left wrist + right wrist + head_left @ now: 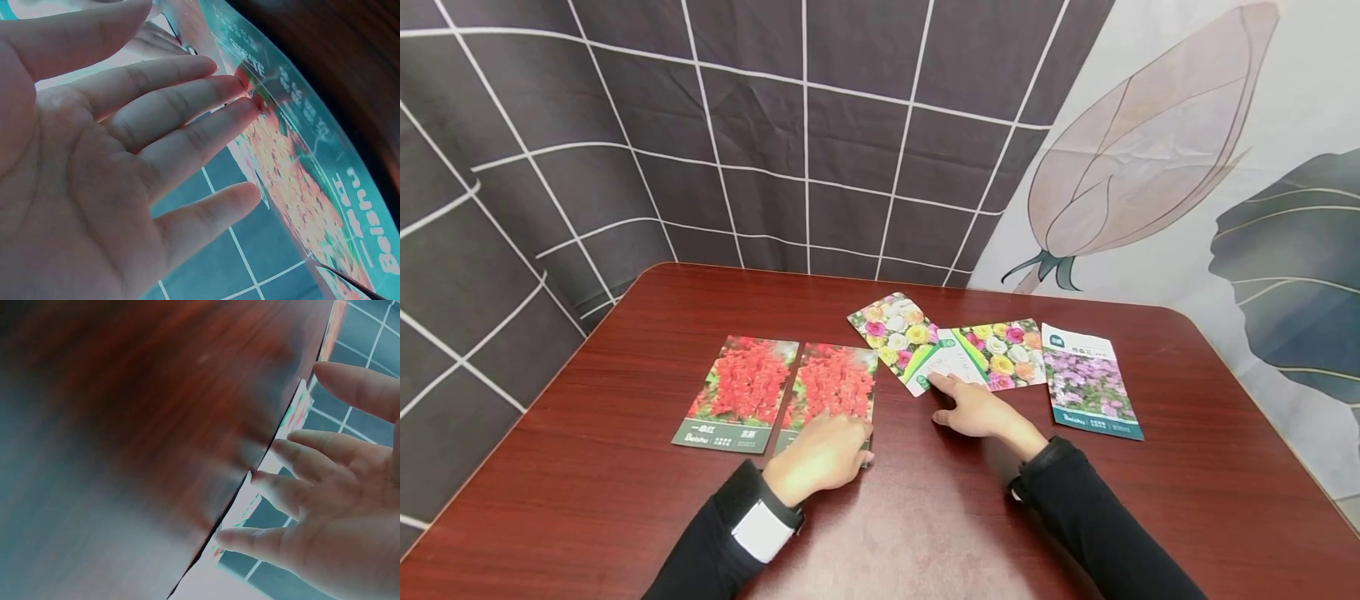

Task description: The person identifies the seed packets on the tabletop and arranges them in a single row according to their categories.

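My left hand (823, 454) rests its fingertips on the lower part of a red-flower seed packet (838, 375), covering much of its green label band. In the left wrist view its fingers (181, 103) look nearly straight. Just left of that lies a matching red-flower packet (741, 387). My right hand (976, 408) touches the white corner area where two packets with yellow, pink and white blooms meet: a tilted one (895, 327) and one lying crosswise (1015, 352), their ends overlapping. The right wrist view shows the fingers (306, 459) spread, with the tips against the packets' edge.
A purple-flower packet (1090, 383) lies at the right, close against the crosswise packet. All the packets lie on a reddish-brown wooden table (587, 467). Behind its far edge hangs a dark cloth with a white grid (760, 133), beside a flower-printed cloth (1150, 167).
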`<action>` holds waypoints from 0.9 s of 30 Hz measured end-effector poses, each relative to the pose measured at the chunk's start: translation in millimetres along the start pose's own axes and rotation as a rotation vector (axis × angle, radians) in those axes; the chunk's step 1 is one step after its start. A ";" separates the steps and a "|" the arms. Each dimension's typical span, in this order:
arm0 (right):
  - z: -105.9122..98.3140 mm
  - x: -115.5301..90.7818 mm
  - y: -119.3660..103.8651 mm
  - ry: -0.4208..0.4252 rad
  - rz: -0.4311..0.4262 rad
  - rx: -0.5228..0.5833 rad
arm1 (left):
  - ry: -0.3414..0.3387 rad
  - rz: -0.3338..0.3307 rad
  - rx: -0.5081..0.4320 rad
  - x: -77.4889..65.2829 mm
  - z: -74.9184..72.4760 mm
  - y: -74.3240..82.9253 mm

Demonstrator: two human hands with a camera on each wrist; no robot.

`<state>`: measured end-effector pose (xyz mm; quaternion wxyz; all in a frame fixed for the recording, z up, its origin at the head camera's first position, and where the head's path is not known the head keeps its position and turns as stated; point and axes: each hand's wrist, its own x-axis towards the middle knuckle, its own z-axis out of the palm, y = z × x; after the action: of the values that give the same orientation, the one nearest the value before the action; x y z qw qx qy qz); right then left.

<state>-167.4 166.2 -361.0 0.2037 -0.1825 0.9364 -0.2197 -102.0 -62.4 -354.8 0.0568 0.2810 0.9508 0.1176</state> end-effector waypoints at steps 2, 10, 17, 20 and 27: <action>-1.7 -4.7 4.3 0.000 0.001 -0.004 | -0.001 -0.001 -0.002 0.1 0.4 -0.2; -9.0 -23.9 18.2 0.018 0.011 -0.012 | -0.011 -0.008 -0.025 0.7 -0.2 -0.6; -10.0 -41.4 29.4 0.052 0.029 -0.052 | -0.019 -0.013 -0.025 2.4 -1.4 0.0; -8.6 -48.3 33.2 0.073 0.032 -0.073 | -0.015 -0.016 -0.029 2.4 -2.1 0.1; -7.9 -57.5 36.5 0.094 0.025 -0.082 | -0.021 -0.017 -0.079 1.7 -3.4 -0.1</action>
<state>-131.4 224.3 -355.0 0.1545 -0.1686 0.9554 -0.1870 -104.1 -62.3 -351.6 0.0789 0.2716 0.9471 0.1518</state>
